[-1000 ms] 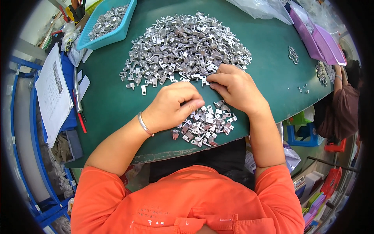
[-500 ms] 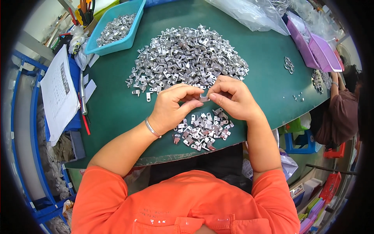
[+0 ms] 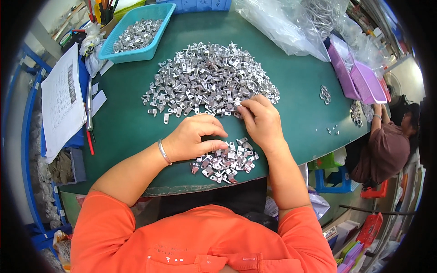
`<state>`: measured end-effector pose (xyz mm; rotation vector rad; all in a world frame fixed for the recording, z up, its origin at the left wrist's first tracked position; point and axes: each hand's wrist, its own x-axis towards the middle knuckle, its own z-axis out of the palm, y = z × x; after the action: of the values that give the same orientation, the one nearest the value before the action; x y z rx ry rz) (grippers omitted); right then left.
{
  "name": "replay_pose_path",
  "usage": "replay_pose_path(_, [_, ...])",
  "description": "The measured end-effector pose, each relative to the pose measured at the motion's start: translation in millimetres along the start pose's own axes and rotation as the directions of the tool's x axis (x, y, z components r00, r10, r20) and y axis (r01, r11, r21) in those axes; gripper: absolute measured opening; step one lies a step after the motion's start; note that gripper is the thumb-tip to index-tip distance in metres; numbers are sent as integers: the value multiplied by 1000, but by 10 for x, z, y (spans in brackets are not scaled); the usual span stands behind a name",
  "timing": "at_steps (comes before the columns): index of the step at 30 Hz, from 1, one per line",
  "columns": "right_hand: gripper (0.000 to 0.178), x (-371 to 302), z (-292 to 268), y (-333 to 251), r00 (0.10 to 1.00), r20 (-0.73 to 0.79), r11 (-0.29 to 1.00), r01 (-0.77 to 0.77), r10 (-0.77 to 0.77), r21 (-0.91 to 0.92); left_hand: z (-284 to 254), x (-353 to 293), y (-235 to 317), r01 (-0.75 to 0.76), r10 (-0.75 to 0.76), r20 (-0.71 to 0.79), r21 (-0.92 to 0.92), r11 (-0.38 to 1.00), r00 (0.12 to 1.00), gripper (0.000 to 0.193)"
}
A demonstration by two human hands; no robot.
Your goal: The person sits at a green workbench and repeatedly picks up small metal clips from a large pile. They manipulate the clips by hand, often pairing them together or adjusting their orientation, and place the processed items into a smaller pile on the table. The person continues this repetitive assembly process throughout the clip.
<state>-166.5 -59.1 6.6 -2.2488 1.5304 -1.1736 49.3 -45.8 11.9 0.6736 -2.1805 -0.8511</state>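
A large heap of small silvery metal brackets (image 3: 207, 79), bent and with holes, lies on the green tabletop (image 3: 200, 25). At the heap's near right edge, my right hand (image 3: 262, 122) has its thumb and forefinger closed on a small metal bracket (image 3: 237, 104). My left hand (image 3: 189, 138), with a silver bangle on the wrist, rests nearer to me. Its thumb and fingers are curved and apart, with nothing between them. A smaller pile of the same brackets (image 3: 225, 164) lies near the table's front edge, just beyond the left thumb.
A turquoise basket (image 3: 136, 55) of brackets stands far left, beside papers (image 3: 66, 102) and pens. Clear plastic bags (image 3: 282, 27) lie at the back, purple baskets (image 3: 364, 86) at the right. Small loose parts (image 3: 325, 95) lie before them. A co-worker (image 3: 387, 145) sits at the far right.
My hands have come apart from the bracket they held together. The right hand has reached to the heap's edge; the left has opened and drawn back toward the smaller pile. The view has shifted slightly.
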Motion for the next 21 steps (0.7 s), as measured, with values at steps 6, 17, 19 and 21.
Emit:
replay_pose_path(6, [12,21,-162,-14,888,358,681,-454,289,575,16,-5,27,289,-311,-155,-146,946,938,13])
replay_pose_path(17, [7,85,-190,64,996,63,975,-68,56,210,-19,-8,48,238,-247,-2,-257,937,969,10])
replay_pose_path(19, [9,52,-208,76,987,160,985,-43,16,167,-16,-42,-35,67,-65,25,-104,992,998,4])
replay_pose_path(21, [9,31,-163,4,960,277,993,12,-45,119,-5,-59,-49,61,-60,39,-13,998,997,3])
